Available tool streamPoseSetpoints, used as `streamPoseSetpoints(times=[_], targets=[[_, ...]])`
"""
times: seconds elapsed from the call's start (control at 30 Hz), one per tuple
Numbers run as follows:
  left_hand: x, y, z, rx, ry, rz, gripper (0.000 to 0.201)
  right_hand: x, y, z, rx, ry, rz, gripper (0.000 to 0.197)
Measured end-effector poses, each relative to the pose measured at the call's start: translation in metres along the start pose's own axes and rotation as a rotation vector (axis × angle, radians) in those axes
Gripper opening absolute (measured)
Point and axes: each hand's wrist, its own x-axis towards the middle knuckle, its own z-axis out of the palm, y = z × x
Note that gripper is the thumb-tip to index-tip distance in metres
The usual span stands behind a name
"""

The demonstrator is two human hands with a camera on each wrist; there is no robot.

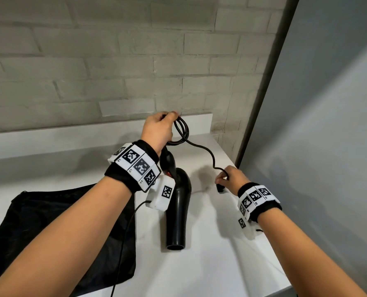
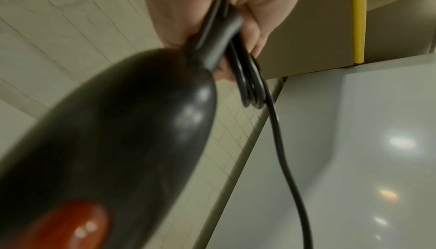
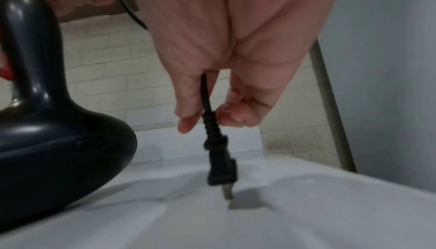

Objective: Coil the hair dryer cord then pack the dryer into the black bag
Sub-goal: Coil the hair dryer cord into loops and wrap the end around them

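Hair dryer (image 1: 177,202) cord (image 1: 202,147) loops sat gripped in the left hand (image 1: 157,130); the right hand (image 1: 232,179), pinching near the plug (image 3: 221,167), should feed slack evenly.

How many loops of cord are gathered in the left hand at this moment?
2 loops of the cord show beside the left hand, held against the hair dryer handle; more may be hidden in the fist. The rest trails to the right hand.

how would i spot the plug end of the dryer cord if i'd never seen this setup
On the white countertop, look right of the glossy black hair dryer. The right hand pinches the thin black cord; the blocky black plug dangles below, metal prongs down, unlike the loops gathered in the left hand.
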Motion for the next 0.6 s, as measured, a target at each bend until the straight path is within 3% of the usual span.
streamPoseSetpoints(times=[0.17, 0.3, 0.43, 0.5, 0.6], targets=[[0.002, 0.002, 0.004, -0.037, -0.006, 0.007, 0.022, 0.001, 0.009, 0.009, -0.006, -0.020, 0.132, 0.029], [0.004, -0.001, 0.007, -0.018, -0.015, -0.019, 0.021, 0.002, 0.001, 0.011, 0.053, -0.049, 0.119, 0.021], [0.003, -0.001, 0.009, -0.061, -0.033, -0.073, 0.025, 0.001, -0.026, 0.003, 0.366, 0.159, -0.069, 0.035], [0.006, 0.001, 0.010, -0.066, -0.036, -0.080, 0.026, -0.001, -0.053, -0.007, 0.635, 0.236, -0.123, 0.033], [0.006, 0.000, 0.013, -0.043, -0.042, -0.064, 0.022, -0.003, -0.084, -0.020, 0.775, 0.393, -0.296, 0.032]])
